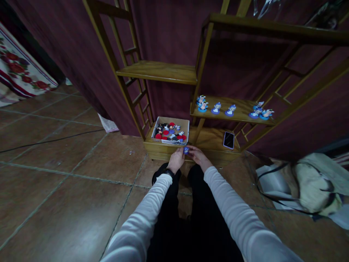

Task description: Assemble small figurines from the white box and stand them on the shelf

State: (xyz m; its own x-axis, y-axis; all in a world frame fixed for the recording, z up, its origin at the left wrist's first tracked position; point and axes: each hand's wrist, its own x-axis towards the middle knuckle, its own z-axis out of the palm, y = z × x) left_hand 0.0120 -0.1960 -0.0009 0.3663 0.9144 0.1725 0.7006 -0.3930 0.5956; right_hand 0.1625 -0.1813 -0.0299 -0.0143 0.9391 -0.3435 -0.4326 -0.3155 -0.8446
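Between my two hands is a small purple-and-white figurine [186, 150], held just in front of the low shelf's edge. My left hand [176, 160] grips its left side with closed fingers, and a dark band circles that wrist. From the other side, the fingertips of my right hand [198, 155] close on the same figurine. Just beyond my left hand sits an open cardboard box [184, 125] with several red, black, purple and white figurines [171, 131] jumbled inside. The figurine's lower part is partly covered by my fingers.
On the middle shelf [240, 113] stand purple-based figurines [216, 108] and blue-based figurines [203, 106]. A phone [228, 140] lies on the bottom shelf at right. An upper left shelf [160, 71] juts out above the box. Bags [313, 182] rest on the tiled floor at right; a cable [51, 141] crosses the left.
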